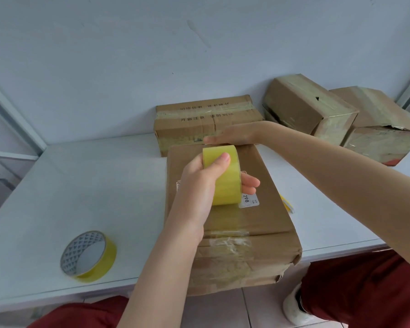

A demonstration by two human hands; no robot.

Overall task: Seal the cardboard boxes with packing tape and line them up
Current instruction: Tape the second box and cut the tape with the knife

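Observation:
A long cardboard box [265, 209] lies in front of me, its near end hanging over the table edge. My left hand [204, 176] grips a yellow roll of packing tape [225, 176] standing on the box top, with clear tape stretched from it toward the near end. My right hand [232, 136] rests with straight fingers on the box's far end. A second box [199, 119] with printed characters sits just behind, against the wall. Two taped boxes [310, 107] [376, 129] stand at the back right.
The white table [81, 185] meets a pale wall behind. Another yellow tape roll [89, 256] lies near the front left edge. A small yellow-and-white object [288, 204] peeks out right of the long box. My red-clad knees and a white shoe [296, 306] show below the table.

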